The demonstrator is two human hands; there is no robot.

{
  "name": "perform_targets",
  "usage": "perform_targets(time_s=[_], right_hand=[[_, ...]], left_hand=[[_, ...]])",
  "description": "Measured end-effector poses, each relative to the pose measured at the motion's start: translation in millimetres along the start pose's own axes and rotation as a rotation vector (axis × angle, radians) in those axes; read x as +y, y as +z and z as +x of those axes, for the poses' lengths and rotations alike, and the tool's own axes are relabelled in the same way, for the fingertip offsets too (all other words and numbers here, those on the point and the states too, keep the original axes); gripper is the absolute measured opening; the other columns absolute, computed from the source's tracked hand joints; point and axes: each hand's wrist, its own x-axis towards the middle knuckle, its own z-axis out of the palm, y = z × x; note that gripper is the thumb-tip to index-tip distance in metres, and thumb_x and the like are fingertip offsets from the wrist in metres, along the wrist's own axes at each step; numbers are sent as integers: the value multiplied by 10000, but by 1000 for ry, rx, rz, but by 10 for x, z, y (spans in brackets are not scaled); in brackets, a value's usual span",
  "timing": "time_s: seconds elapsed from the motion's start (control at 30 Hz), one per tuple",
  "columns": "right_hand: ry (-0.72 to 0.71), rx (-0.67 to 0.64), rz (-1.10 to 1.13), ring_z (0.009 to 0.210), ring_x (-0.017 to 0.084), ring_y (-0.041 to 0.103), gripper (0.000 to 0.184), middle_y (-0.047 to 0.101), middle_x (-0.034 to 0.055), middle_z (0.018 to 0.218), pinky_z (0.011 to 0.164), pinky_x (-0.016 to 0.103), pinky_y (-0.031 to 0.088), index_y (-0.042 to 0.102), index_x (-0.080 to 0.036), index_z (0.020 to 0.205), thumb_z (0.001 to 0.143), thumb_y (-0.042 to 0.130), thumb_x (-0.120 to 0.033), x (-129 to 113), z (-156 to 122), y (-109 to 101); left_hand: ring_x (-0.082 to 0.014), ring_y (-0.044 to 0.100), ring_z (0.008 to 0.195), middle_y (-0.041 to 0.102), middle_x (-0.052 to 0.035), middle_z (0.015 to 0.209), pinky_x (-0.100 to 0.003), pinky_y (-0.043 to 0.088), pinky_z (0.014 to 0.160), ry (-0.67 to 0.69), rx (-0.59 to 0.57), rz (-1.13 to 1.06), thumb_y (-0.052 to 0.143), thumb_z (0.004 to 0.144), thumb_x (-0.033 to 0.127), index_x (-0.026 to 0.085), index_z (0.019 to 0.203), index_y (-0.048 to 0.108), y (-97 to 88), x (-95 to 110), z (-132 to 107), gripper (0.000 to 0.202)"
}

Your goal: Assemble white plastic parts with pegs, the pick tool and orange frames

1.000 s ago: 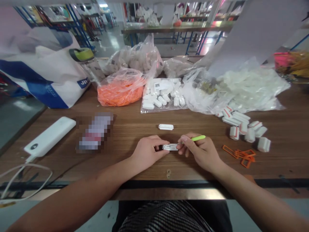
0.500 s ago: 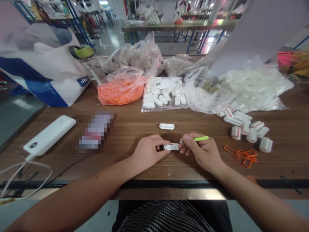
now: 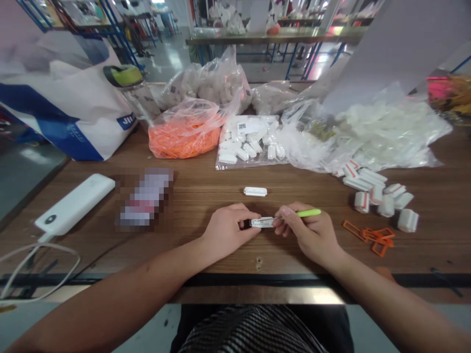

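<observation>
My left hand (image 3: 228, 226) pinches the left end of a small white plastic housing (image 3: 262, 223), which has a row of small dark marks along its face. In my right hand (image 3: 307, 230) is a thin tool with a lime-green handle (image 3: 309, 213). Its slim metal shaft points left and lies over the housing's upper edge; whether the tip touches is too small to tell. The right fingertips are at the housing's right end. A second white housing (image 3: 255, 191) lies on the table just beyond my hands.
Orange rectangular frames (image 3: 371, 236) and white blocks (image 3: 385, 206) lie at right. Behind are bags of orange parts (image 3: 184, 139), white parts (image 3: 246, 147) and translucent pieces (image 3: 390, 127). A power bank (image 3: 75, 201), blurred phone-like object (image 3: 147, 198) and bottle (image 3: 132, 90) are left.
The tool's shaft has tipped slightly and its point sits a little further left over the housing. Both hands keep nearly the same grip; the whole view has shifted slightly.
</observation>
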Motion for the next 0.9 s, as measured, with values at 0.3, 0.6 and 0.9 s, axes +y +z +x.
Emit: perform_targets(time_s=[0.3, 0.6, 0.9], right_hand=[[-10, 8, -18, 479, 109, 632, 274, 682, 30, 622, 425, 201, 508, 656, -166, 740, 918, 556, -349, 30, 2, -5], [-224, -132, -296, 562, 98, 635, 236, 668, -8, 650, 559, 222, 502, 653, -188, 766, 949, 508, -222, -8, -45, -50], [-323, -121, -394, 575, 116, 633, 243, 667, 1, 649, 586, 251, 488, 634, -181, 751, 948, 494, -209, -81, -46, -15]], left_hand=[[-101, 530, 592, 660, 8, 761, -240, 423, 585, 13, 8, -4, 711, 772, 218, 223, 956, 762, -8, 8, -6, 192], [-104, 537, 611, 668, 7, 788, -239, 419, 588, -2, -3, -10, 711, 783, 218, 224, 965, 759, 0, 20, -13, 187], [-114, 546, 638, 651, 2, 783, -243, 424, 598, 15, -20, 17, 709, 790, 238, 219, 927, 759, -35, 35, -2, 148]])
